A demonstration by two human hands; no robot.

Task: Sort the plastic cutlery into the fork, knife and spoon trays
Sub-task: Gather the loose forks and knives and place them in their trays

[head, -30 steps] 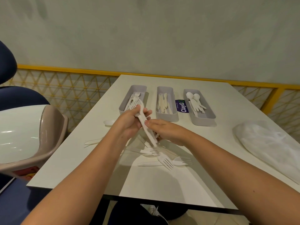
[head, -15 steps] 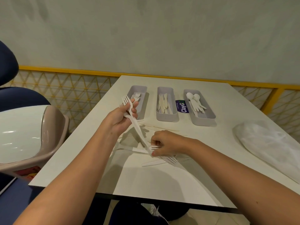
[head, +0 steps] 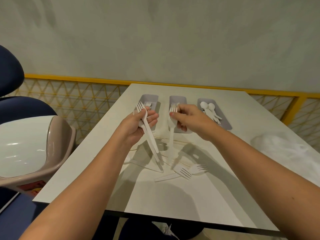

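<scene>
**Forks in both hands, pile not cleared yet**

Left hand (head: 138,125) grips a small bunch of forks (head: 149,135), and right hand (head: 190,120) pinches one more fork (head: 171,135) near its head. Both are held up in front of the trays. The fork tray (head: 150,97) and spoon tray (head: 225,124) already have pieces in them, but the knife tray (head: 178,98) is mostly hidden. A couple of loose forks (head: 184,172) and some thin bits lie on the table (head: 173,205). I'd guess it's past halfway.
</scene>
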